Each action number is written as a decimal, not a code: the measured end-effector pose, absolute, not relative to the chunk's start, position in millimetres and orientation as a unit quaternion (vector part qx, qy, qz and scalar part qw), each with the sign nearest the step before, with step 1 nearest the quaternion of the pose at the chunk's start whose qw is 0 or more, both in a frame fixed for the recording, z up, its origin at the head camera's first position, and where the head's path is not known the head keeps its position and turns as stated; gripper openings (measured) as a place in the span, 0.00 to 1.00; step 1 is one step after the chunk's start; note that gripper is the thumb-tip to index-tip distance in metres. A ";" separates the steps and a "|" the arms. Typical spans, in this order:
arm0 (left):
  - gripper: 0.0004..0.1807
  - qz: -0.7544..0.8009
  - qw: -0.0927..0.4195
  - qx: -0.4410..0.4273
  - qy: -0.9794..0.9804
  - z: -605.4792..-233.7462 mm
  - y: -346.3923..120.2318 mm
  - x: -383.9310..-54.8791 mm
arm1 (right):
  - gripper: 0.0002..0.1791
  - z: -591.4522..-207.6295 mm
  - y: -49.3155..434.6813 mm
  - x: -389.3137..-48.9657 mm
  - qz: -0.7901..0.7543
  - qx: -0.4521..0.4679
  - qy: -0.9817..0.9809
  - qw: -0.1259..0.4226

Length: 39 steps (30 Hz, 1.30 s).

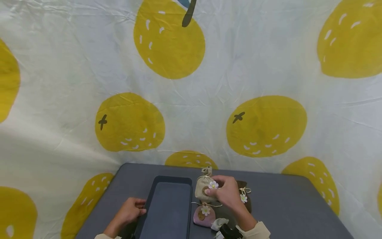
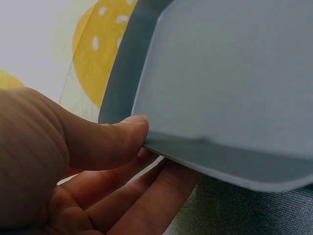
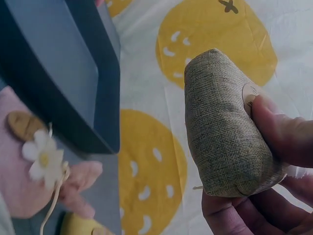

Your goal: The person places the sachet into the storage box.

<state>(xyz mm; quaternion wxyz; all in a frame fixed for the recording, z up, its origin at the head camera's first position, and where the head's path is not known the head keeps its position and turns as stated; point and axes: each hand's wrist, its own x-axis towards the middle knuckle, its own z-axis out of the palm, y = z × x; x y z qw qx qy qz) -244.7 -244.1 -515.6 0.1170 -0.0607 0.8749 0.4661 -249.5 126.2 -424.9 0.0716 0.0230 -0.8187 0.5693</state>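
My left hand grips the left edge of a dark grey tray. In the left wrist view its thumb lies over the tray's rim and the other fingers are underneath. Right of the tray, my right hand holds a beige cloth sachet off the table, thumb against its round tag. A white flower and a tied, gathered neck show on this sachet in the head view. Below it lies a pink sachet, also with a flower and tag.
A brown sachet lies partly behind my right hand, and a pale one is near the wrist. Part of a yellow sachet shows in the right wrist view. Behind the grey table hangs a fruit-patterned cloth.
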 end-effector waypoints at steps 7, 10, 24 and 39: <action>0.24 0.460 0.169 -0.082 0.868 -513.9 -246.9 -250.5 | 0.21 -419.0 110.2 -256.3 0.576 0.042 -0.814 0.069; 0.24 0.459 0.170 -0.077 0.869 -514.1 -248.6 -251.0 | 0.21 -417.5 103.6 -259.6 0.570 0.052 -0.817 0.074; 0.23 0.464 0.161 -0.068 0.869 -512.7 -248.4 -248.8 | 0.22 -418.2 81.9 -272.6 0.571 0.107 -0.813 0.048; 0.23 0.473 0.137 -0.061 0.868 -514.9 -248.0 -247.4 | 0.22 -418.4 58.4 -283.3 0.596 0.112 -0.795 0.027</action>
